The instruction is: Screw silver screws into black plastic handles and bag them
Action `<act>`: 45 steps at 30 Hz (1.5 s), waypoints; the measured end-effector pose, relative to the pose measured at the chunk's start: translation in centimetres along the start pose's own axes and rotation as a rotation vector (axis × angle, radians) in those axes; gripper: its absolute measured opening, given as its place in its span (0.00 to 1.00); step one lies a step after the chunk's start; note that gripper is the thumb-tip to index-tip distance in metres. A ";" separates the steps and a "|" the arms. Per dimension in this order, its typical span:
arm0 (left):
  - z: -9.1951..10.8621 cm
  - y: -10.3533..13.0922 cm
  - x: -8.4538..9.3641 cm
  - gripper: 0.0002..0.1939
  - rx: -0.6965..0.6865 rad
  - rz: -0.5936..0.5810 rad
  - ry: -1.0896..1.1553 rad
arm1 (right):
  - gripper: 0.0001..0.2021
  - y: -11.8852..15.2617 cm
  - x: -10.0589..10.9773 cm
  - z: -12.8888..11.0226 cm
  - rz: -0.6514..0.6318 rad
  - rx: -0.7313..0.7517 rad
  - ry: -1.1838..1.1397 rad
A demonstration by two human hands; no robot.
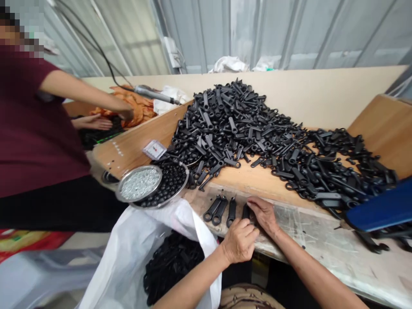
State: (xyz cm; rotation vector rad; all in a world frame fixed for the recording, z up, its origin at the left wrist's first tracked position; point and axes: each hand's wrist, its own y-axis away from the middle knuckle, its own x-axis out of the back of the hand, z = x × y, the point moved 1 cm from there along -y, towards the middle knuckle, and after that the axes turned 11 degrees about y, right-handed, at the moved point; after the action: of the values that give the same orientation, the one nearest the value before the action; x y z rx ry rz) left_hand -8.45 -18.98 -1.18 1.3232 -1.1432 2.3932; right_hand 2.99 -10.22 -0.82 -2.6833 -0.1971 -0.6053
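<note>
At the table's front edge, my left hand [240,241] has its fingers curled around the near end of a black lever-like part with a flat shank [246,211]. My right hand [264,215] pinches at the far end of that same part, thumb and fingertips together. Left of my hands, several similar black parts with ring ends [231,212] lie in a row on the worn, film-covered strip [302,223]. Their rings point toward me. The near end of the part in my hands is hidden by my left fingers.
A large heap of black parts [231,122] covers the wooden table. At left stand a bowl of small silvery pieces [140,183] and a tray of black round pieces [172,180]. An open white sack [119,253] hangs below. A blue object [383,206] lies right; a co-worker [35,124] stands left.
</note>
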 end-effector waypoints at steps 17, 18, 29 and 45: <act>-2.3 0.9 0.7 0.14 -0.011 0.284 0.061 | 0.12 -8.0 11.6 2.4 0.219 -0.182 1.181; -2.1 0.8 0.8 0.14 0.007 0.254 0.060 | 0.14 -8.0 11.8 2.8 0.198 -0.213 1.227; -1.2 0.0 1.5 0.13 0.091 0.126 -0.009 | 0.14 -2.9 9.3 1.1 -0.093 -0.028 1.328; 0.8 -6.1 1.0 0.23 0.362 0.268 0.350 | 0.08 1.8 11.0 0.0 0.088 0.354 0.991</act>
State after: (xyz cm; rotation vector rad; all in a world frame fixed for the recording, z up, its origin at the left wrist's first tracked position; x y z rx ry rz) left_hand -5.52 -15.53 3.18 0.8127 -0.8623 2.9833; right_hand 13.23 -11.28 3.42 -1.7819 0.0860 -1.5865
